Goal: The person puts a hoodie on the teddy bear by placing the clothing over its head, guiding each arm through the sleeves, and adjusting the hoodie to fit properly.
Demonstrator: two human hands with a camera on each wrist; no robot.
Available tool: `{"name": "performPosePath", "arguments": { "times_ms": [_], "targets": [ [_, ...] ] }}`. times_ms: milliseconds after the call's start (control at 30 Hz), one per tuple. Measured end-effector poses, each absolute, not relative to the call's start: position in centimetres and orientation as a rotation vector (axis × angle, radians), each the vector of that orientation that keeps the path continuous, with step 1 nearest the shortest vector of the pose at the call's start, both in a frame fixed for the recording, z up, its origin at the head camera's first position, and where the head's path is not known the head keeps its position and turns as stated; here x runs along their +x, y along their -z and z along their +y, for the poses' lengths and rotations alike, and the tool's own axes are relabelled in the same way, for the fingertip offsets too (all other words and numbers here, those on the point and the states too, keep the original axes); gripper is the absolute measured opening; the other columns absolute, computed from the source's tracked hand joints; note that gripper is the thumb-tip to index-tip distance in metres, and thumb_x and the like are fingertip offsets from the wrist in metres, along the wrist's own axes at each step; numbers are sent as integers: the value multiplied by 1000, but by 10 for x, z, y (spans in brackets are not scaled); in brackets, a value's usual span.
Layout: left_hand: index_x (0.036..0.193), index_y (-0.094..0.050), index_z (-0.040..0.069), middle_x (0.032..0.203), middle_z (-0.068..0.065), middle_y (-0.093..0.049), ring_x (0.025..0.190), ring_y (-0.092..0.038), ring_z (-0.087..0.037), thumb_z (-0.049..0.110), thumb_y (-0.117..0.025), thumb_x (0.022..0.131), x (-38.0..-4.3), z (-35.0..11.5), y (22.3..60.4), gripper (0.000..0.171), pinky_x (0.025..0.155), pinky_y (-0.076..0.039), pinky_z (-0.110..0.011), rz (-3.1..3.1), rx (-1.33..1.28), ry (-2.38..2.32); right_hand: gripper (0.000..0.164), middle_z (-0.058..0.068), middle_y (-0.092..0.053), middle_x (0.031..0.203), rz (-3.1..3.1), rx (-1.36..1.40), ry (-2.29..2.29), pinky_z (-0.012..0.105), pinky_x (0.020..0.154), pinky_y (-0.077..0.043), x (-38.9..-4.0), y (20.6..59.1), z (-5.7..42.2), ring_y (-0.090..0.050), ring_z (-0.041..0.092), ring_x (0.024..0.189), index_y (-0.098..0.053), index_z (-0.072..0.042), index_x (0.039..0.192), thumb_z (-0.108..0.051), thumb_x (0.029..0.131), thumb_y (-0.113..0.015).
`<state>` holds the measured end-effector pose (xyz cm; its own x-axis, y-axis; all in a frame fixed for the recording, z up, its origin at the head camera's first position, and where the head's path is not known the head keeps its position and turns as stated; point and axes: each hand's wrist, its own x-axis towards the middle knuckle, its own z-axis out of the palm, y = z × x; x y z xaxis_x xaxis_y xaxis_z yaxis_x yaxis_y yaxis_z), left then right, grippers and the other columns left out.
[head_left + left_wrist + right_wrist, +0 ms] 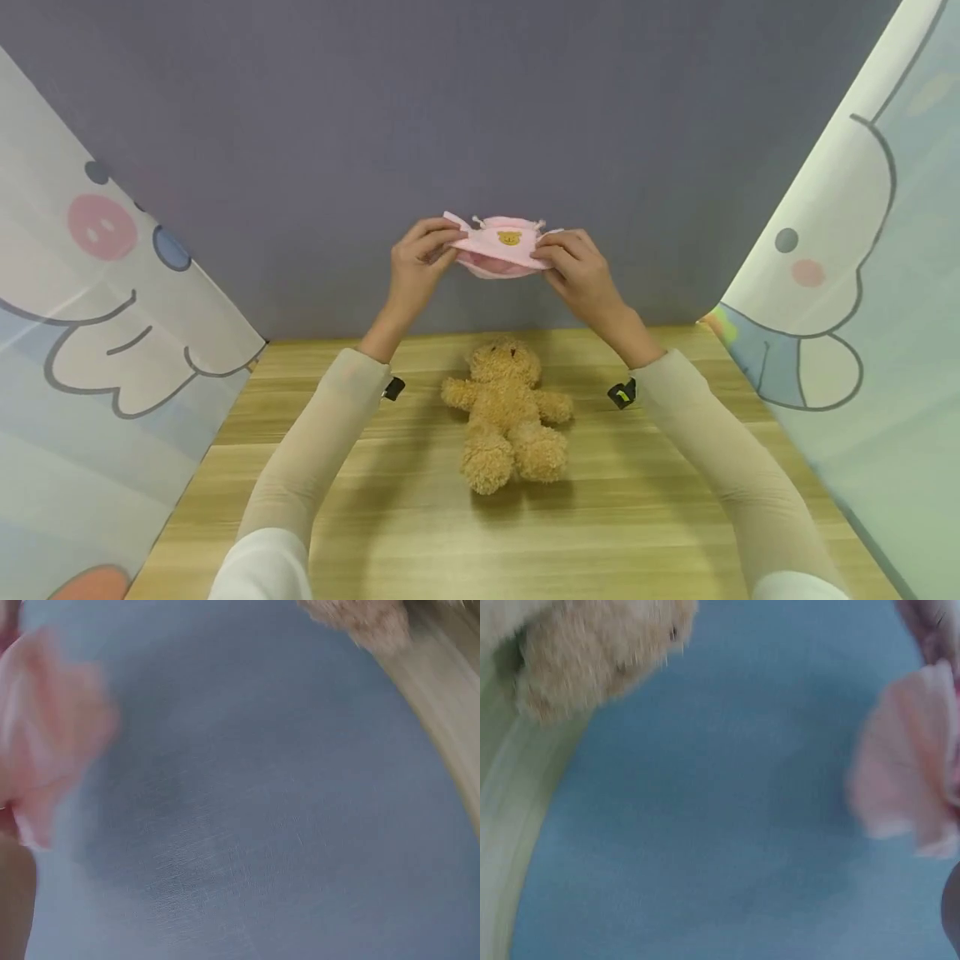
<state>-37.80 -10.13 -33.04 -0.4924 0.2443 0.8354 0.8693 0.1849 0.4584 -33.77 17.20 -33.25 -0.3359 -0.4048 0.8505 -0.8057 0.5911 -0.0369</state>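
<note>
Both hands hold up a small pink garment (pixel 487 243) with a bear-face patch, its lower opening spread toward the camera. My left hand (pixel 422 254) pinches its left edge, while my right hand (pixel 581 271) pinches the right edge. Blurred pink cloth (pixel 52 727) shows at the left of the left wrist view, and pink cloth (pixel 907 761) again at the right of the right wrist view. Below the hands, a tan teddy bear (pixel 510 408) lies on its back on the table, head toward the back wall and arms out; neither hand touches it.
The wood-grain table (pixel 420 533) runs back to a plain grey wall (pixel 480 108). Curtains with cartoon animals hang at the left (pixel 67 350) and right (pixel 900 467). Small black wrist cameras sit at the left sleeve (pixel 393 388) and right sleeve (pixel 622 394).
</note>
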Motion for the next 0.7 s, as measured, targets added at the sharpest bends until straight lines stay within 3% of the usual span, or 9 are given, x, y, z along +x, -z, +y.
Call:
{"name": "performPosePath", "arguments": {
  "times_ms": [100,233,367,433,600,700],
  "targets": [
    [104,-76,-3,111,-18,-69,105,-63,-33,-5,-77,86,-388,-96,345,18,98,-53,-35,-1781,-1214,941,12,17,-68,107,-1865,1061,-474,44,92,-51,-358,348,178,-59,37,102,-70,2,95,11,86,-73],
    [105,-75,1,111,-14,-68,107,-62,-30,1,-77,88,-408,-88,392,17,102,-50,-39,-2195,-1224,594,18,17,-66,104,-2132,1099,-348,43,90,-51,-388,401,189,-57,35,99,-68,1,95,10,83,-76],
    [104,-74,10,107,-7,-64,106,-61,-27,10,-75,93,-419,-84,444,10,89,-56,-40,-2630,-1105,225,17,17,-67,105,-2417,1084,-194,44,90,-51,-396,456,184,-58,36,98,-69,-1,101,3,85,-76],
    [104,-72,12,106,-6,-62,105,-60,-27,12,-73,94,-418,-83,464,10,80,-58,-42,-2762,-1051,112,26,18,-68,111,-2538,1102,-135,46,94,-50,-392,473,178,-59,36,103,-70,-2,109,2,84,-77],
    [106,-68,12,106,-7,-58,103,-59,-29,12,-68,99,-406,-82,484,7,75,-57,-44,-2881,-966,124,36,18,-68,116,-2745,1106,-66,47,97,-52,-377,486,170,-64,36,106,-67,-4,119,9,85,-65],
    [113,-70,11,107,-10,-58,101,-60,-29,8,-65,99,-398,-82,486,15,77,-56,-43,-2865,-966,232,27,18,-69,115,-2783,1088,-186,47,94,-54,-370,481,172,-66,35,104,-68,-3,115,10,94,-57]
  ]
}}
